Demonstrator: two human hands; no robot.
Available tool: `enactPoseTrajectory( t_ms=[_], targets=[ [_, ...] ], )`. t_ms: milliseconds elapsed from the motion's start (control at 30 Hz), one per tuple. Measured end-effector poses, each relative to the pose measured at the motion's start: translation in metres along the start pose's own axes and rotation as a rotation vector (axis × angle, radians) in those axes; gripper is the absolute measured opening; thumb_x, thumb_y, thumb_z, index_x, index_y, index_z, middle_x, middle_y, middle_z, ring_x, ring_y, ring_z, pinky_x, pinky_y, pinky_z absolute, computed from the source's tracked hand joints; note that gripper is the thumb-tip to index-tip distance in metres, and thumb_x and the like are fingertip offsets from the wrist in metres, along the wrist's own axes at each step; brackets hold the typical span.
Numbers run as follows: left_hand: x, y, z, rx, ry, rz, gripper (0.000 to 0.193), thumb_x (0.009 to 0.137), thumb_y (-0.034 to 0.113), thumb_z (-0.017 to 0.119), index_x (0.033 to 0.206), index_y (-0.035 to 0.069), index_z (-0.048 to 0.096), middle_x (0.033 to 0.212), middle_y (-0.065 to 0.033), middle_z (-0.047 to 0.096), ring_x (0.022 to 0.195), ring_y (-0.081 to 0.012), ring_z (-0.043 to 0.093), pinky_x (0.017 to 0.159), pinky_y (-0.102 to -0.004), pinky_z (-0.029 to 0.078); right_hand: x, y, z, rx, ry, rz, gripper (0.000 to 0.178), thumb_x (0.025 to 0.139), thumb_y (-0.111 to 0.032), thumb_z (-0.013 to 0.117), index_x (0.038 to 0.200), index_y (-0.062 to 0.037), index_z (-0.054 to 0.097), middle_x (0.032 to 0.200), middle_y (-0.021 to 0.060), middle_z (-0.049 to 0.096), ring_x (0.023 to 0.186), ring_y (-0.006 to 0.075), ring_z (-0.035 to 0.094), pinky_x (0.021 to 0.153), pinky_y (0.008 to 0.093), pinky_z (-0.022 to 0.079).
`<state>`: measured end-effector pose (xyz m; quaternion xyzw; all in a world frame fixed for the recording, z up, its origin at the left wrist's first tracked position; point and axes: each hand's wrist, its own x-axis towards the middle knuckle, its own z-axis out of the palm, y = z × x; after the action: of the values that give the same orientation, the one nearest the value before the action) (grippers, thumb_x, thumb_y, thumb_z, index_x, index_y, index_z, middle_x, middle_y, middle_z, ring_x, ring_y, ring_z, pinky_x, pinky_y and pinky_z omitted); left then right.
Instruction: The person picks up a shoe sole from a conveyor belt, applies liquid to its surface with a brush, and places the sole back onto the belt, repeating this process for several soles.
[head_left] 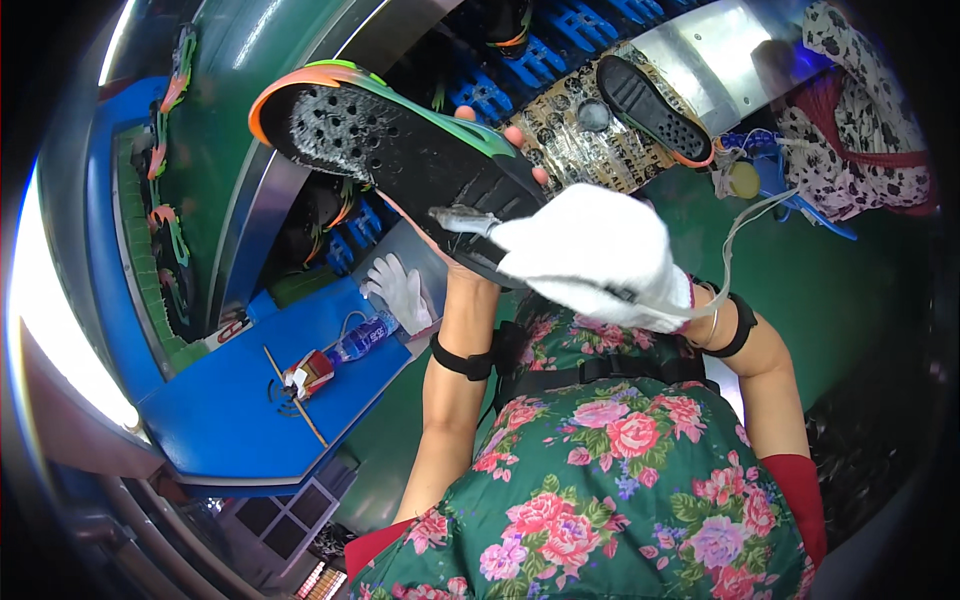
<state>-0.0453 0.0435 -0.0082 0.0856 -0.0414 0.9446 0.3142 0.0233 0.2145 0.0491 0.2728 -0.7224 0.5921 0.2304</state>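
Observation:
My bare left hand (514, 136) is wrapped around a black shoe sole (425, 165) with an orange and green rim. It supports the sole from beneath, and fingertips show over the far edge. One end of the sole has round holes and a whitish, wet-looking patch. My right hand (595, 250), in a white glove, is closed around a small brush (465, 219), whose greyish tip touches the middle of the sole. The glove hides most of the brush's handle. A second black sole (652, 108) lies flat on a taped cardboard surface (560, 140) beyond my right hand.
On the blue table (220, 420) at left are a plastic bottle (362, 338), a red packet (310, 374), a thin stick (292, 395) and a white glove (396, 290). Blue racks (535, 62) stand behind. A pale cord (735, 235) hangs near my right wrist.

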Motion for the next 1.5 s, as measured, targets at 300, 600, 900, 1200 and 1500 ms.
enactPoseTrajectory(
  t_ms=[300,600,900,1200,1500],
  targets=[
    [0.0,0.002,0.014,0.065,0.088,0.131,0.103,0.085,0.086,0.05,0.157,0.013,0.041,0.161,-0.017,0.038,0.141,-0.0445,0.044,0.105,-0.0686,0.045,-0.008,0.001,-0.005,0.003,-0.081,0.022,0.026,0.082,-0.01,0.08,0.107,-0.0114,0.079,0.106,0.0072,0.078,0.086,0.0256,0.072,0.074,0.0361,0.058],
    [-0.019,0.016,0.009,0.28,0.206,-0.001,0.113,0.082,0.088,0.052,0.161,0.01,0.029,0.16,-0.0252,0.034,0.13,-0.053,0.051,0.098,-0.0619,0.056,-0.011,0.008,-0.01,0.084,-0.104,0.071,0.023,0.085,-0.013,0.078,0.108,-0.014,0.079,0.107,0.0062,0.078,0.088,0.0251,0.073,0.074,0.0365,0.058],
    [-0.019,0.031,0.022,0.345,0.236,-0.197,0.125,0.077,0.086,0.062,0.158,-0.003,0.028,0.15,-0.0237,0.043,0.116,-0.0404,0.056,0.097,-0.0497,0.053,-0.013,0.002,-0.002,0.317,-0.217,0.169,0.019,0.082,-0.014,0.081,0.101,-0.0137,0.08,0.106,0.0057,0.079,0.089,0.0241,0.073,0.08,0.0374,0.057],
    [-0.035,0.062,0.018,0.488,0.397,-0.308,0.12,0.079,0.073,0.069,0.161,-0.001,0.024,0.155,-0.0355,0.033,0.123,-0.0539,0.056,0.105,-0.0578,0.052,-0.016,-0.009,0.002,0.306,-0.423,-0.028,0.037,0.084,-0.013,0.077,0.12,-0.0153,0.076,0.113,0.0033,0.076,0.086,0.0259,0.07,0.076,0.0365,0.057],
    [-0.018,0.065,0.022,0.542,0.578,-0.33,0.047,0.097,0.033,0.059,0.13,-0.001,0.066,0.119,-0.0193,0.074,0.098,-0.028,0.076,0.09,-0.0372,0.062,-0.023,-0.016,-0.002,0.113,-0.411,-0.071,0.033,0.083,-0.008,0.076,0.115,-0.0145,0.077,0.112,0.0054,0.077,0.085,0.0235,0.071,0.07,0.0347,0.058]
  ],
)
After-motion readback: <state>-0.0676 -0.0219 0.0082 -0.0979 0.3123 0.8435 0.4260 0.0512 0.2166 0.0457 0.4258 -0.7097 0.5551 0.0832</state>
